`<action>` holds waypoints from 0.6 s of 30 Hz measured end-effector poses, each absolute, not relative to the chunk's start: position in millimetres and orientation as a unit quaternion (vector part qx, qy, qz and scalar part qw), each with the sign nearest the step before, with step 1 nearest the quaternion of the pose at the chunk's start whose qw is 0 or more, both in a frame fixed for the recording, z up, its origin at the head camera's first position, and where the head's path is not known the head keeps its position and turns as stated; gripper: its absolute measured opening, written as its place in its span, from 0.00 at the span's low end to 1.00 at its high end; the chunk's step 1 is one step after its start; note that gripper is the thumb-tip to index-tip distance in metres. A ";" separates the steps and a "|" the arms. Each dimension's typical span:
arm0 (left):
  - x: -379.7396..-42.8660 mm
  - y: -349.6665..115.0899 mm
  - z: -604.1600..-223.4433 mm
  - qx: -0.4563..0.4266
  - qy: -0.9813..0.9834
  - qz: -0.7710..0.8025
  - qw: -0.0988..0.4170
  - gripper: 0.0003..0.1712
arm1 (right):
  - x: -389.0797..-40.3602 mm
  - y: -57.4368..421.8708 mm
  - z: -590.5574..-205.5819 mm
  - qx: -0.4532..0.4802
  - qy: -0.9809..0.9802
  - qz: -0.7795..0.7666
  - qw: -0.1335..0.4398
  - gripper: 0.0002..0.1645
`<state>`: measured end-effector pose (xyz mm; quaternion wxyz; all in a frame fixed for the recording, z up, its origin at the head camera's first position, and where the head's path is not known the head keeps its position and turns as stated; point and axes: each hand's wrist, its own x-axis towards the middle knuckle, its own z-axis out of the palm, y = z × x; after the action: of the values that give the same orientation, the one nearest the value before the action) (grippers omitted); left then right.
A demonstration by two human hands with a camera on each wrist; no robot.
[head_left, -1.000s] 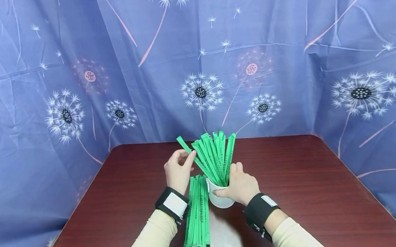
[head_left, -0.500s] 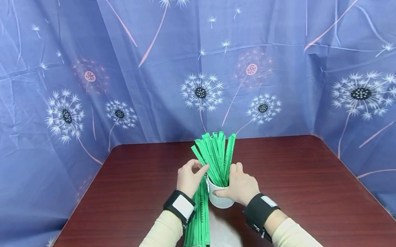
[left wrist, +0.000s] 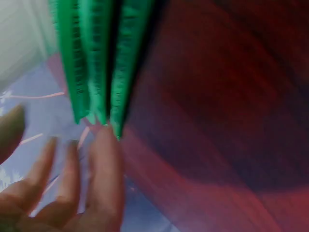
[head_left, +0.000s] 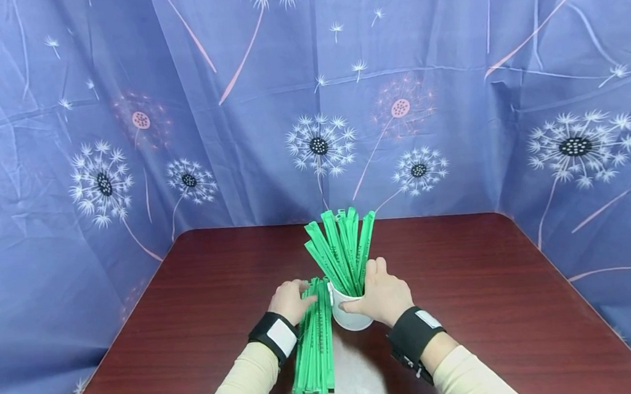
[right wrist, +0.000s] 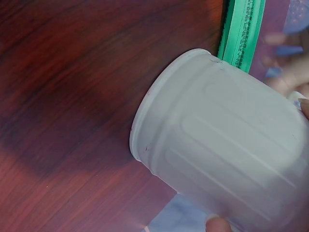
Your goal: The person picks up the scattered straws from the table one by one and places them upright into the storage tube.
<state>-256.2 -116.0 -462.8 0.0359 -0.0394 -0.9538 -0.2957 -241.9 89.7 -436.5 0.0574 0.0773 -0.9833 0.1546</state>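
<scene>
A white metal pail (head_left: 353, 319), ribbed in the right wrist view, stands upright on the table. Several long, narrow green printed straw packets (head_left: 342, 250) lean out of it in a fan. My right hand (head_left: 384, 293) grips the pail at its right side, thumb across the front near the rim. Left of the pail lies a pile of similar green packets (head_left: 318, 351), lengthwise toward me. My left hand (head_left: 290, 302) is over the pile's far left end with fingers apart, holding nothing. In the left wrist view its fingers (left wrist: 106, 179) are close to the packet ends; contact cannot be told.
The dark red wood-grain table (head_left: 466, 272) carries the pail and pile. Behind and around it hangs a blue curtain (head_left: 255, 134) with dandelion prints. A black band (head_left: 275, 335) circles the left wrist, another band (head_left: 415, 337) the right.
My left hand has lowered a green packet into the pail, let it go, and moved back left and down to the pile. The right hand stays on the pail.
</scene>
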 end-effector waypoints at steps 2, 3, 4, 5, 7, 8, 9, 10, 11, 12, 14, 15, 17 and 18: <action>-256.4 -116.9 -467.3 -0.039 -0.962 -0.269 0.020 0.26 | -241.9 89.5 -436.6 0.077 -0.983 0.155 0.057 0.50; -256.3 -117.0 -469.2 -0.039 -0.965 -0.260 0.014 0.27 | -242.1 89.3 -436.5 0.077 -0.983 0.156 0.057 0.50; -256.3 -116.9 -470.4 -0.036 -0.966 -0.256 0.008 0.27 | -242.1 89.3 -436.6 0.076 -0.983 0.156 0.058 0.50; -256.0 -116.6 -471.4 -0.033 -0.966 -0.255 0.003 0.26 | -242.1 89.3 -436.5 0.076 -0.983 0.157 0.057 0.50; -254.6 -116.5 -472.5 -0.021 -0.962 -0.273 -0.013 0.24 | -242.1 89.2 -436.8 0.076 -0.983 0.158 0.056 0.50; -254.0 -116.5 -473.0 -0.014 -0.958 -0.285 -0.021 0.23 | -242.0 89.4 -437.0 0.076 -0.983 0.158 0.056 0.50; -253.4 -116.9 -473.3 -0.008 -0.954 -0.297 -0.029 0.22 | -241.9 89.4 -437.0 0.076 -0.983 0.159 0.056 0.50; -252.7 -117.3 -473.4 -0.002 -0.950 -0.310 -0.038 0.22 | -241.7 89.6 -437.0 0.076 -0.983 0.158 0.056 0.51; -252.4 -118.0 -473.8 0.003 -0.946 -0.322 -0.046 0.23 | -241.7 89.7 -437.0 0.076 -0.983 0.159 0.055 0.51; -252.4 -118.8 -474.4 0.007 -0.942 -0.333 -0.053 0.23 | -241.6 89.8 -437.0 0.075 -0.983 0.158 0.055 0.51; -251.9 -120.7 -474.7 0.006 -0.937 -0.343 -0.060 0.23 | -241.5 90.1 -436.7 0.075 -0.983 0.159 0.054 0.50; -251.2 -121.6 -474.5 0.004 -0.936 -0.346 -0.061 0.22 | -241.6 90.1 -436.7 0.074 -0.983 0.159 0.052 0.50; -249.3 -123.0 -473.2 0.000 -0.936 -0.348 -0.061 0.20 | -241.7 90.0 -436.8 0.074 -0.983 0.159 0.052 0.50; -248.3 -123.6 -472.6 0.000 -0.936 -0.348 -0.059 0.19 | -241.8 89.9 -436.8 0.074 -0.983 0.159 0.051 0.50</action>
<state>-248.3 -123.6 -472.6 -0.0589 0.0000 -0.9358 -0.3477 -241.8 89.9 -436.8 0.0512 0.0736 -0.9832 0.1592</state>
